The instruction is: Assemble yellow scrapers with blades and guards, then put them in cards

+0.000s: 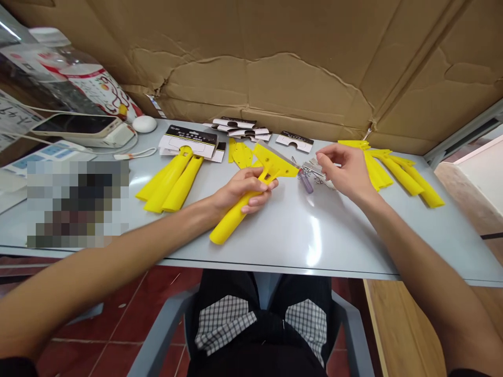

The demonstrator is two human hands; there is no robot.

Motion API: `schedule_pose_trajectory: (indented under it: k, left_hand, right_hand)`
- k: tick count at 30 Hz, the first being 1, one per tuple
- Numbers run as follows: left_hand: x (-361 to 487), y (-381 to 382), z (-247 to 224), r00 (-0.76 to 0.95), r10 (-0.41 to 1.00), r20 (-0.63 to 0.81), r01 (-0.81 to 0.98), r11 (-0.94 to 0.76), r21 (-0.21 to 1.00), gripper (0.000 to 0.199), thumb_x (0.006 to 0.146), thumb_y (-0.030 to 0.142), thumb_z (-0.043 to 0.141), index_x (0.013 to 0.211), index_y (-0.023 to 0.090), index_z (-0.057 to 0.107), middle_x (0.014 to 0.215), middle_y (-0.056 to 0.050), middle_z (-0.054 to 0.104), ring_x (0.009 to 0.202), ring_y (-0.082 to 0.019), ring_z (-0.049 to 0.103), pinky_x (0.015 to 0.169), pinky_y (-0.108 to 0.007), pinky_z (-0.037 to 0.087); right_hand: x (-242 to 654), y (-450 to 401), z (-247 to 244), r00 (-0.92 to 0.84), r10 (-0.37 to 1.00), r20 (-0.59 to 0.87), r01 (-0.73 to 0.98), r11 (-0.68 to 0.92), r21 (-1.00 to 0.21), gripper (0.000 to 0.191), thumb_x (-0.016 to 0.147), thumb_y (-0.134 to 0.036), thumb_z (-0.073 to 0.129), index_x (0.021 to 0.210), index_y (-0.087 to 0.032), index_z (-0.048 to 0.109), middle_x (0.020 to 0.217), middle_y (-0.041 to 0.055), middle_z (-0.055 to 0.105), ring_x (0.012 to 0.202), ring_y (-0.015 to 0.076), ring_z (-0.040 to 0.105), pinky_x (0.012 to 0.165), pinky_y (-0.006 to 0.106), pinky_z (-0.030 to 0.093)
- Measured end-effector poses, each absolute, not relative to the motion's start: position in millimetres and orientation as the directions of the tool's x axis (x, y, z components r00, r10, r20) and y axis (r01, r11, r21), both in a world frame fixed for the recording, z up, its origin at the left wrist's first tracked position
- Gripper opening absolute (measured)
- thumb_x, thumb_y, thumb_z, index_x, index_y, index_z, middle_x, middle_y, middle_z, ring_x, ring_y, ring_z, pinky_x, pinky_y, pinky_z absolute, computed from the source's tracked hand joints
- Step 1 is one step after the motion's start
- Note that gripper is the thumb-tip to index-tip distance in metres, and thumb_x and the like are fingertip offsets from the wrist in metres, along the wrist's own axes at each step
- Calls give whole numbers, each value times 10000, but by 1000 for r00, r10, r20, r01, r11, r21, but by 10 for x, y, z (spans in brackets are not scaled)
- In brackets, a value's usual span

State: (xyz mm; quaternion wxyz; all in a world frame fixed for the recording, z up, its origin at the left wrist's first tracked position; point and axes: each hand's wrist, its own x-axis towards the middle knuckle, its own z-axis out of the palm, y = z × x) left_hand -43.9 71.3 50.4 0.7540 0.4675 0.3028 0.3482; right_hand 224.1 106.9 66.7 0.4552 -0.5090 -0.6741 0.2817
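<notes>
My left hand (pixel 249 188) is wrapped around the neck of a yellow scraper (pixel 231 217), whose broad head with a metal blade (pixel 277 151) points away from me. My right hand (pixel 346 170) hovers just right of the scraper head, thumb and index finger pinched together; anything between them is too small to make out. Below those fingertips lie small loose screws (pixel 319 179) and thin metal pieces (pixel 312 166). A short purple-handled tool (pixel 305 182) rests beside them. Flat yellow plates (pixel 241 155) lie behind my left hand.
Yellow scrapers with black-and-white cards (pixel 188 137) lie at left, and yellow handles (pixel 404 175) at right. More cards (pixel 239 126) are stacked at the back. A phone (pixel 76 125), white cable (pixel 135 153) and bottle (pixel 94 78) occupy the left. Cardboard (pixel 251 68) walls the table's back.
</notes>
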Motion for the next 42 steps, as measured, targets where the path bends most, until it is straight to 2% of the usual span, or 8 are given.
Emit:
schedule_pose_trajectory:
  k: [2, 4, 7, 12, 16, 26, 35, 42]
  left_hand:
    - [-433, 722, 497, 602, 787, -133, -267, 355, 896, 242, 695, 233, 803, 798, 177, 591, 554, 66, 531, 328, -30, 330, 291, -158, 269]
    - [-424, 714, 503, 610, 781, -134, -275, 367, 889, 250, 679, 214, 813, 787, 173, 591, 573, 59, 555, 337, -29, 341, 286, -153, 271]
    - [-426, 691, 511, 618, 771, -153, -255, 381, 889, 236, 681, 213, 811, 769, 170, 597, 567, 54, 557, 331, -35, 342, 273, -154, 269]
    - [-466, 691, 487, 597, 773, -215, -208, 408, 889, 205, 747, 225, 790, 751, 177, 591, 494, 57, 505, 305, -36, 326, 282, -140, 285]
    - [-483, 716, 454, 553, 810, -195, -210, 362, 908, 288, 777, 274, 829, 707, 186, 564, 438, 59, 464, 281, -39, 299, 269, -145, 254]
    - [-466, 744, 428, 480, 847, -228, -173, 346, 922, 253, 806, 260, 810, 742, 180, 580, 426, 56, 480, 277, -45, 318, 281, -146, 266]
    - [-470, 747, 396, 494, 842, -215, -186, 345, 920, 259, 796, 278, 797, 756, 195, 555, 435, 70, 482, 269, -48, 311, 277, -154, 263]
    - [-464, 733, 409, 485, 850, -207, -199, 337, 920, 219, 810, 258, 791, 795, 187, 585, 435, 77, 468, 283, -46, 309, 287, -146, 258]
  right_hand:
    - [2330, 1115, 660, -154, 882, 445, 603, 441, -665, 106, 918, -262, 687, 842, -218, 747, 805, 41, 743, 731, 184, 654, 710, 352, 537]
    - [2398, 1138, 668, -264, 839, 475, 709, 503, -495, 138, 931, -235, 642, 846, -226, 751, 826, 47, 756, 749, 194, 648, 755, 370, 514]
    - [2456, 1149, 685, -352, 824, 443, 763, 527, -374, 171, 950, -231, 615, 861, -235, 762, 854, 53, 765, 777, 209, 645, 765, 374, 477]
    - [2527, 1168, 714, -395, 840, 372, 783, 519, -343, 170, 944, -234, 636, 901, -212, 799, 901, 72, 766, 821, 231, 645, 760, 392, 443]
    - [2617, 1202, 741, -453, 864, 221, 802, 503, -321, 131, 890, -190, 686, 879, -210, 815, 848, 68, 747, 805, 240, 640, 746, 405, 447]
    - [2587, 1167, 673, -490, 870, 49, 827, 482, -288, 204, 855, -102, 691, 880, -222, 855, 925, 64, 784, 788, 211, 652, 713, 365, 477]
    - [2600, 1207, 602, -488, 871, 54, 813, 476, -334, 255, 850, -49, 660, 844, -225, 844, 886, 56, 811, 813, 234, 695, 720, 358, 493]
    - [2641, 1251, 554, -517, 855, 40, 820, 508, -263, 238, 914, -105, 626, 864, -225, 825, 959, 68, 813, 850, 244, 692, 757, 380, 491]
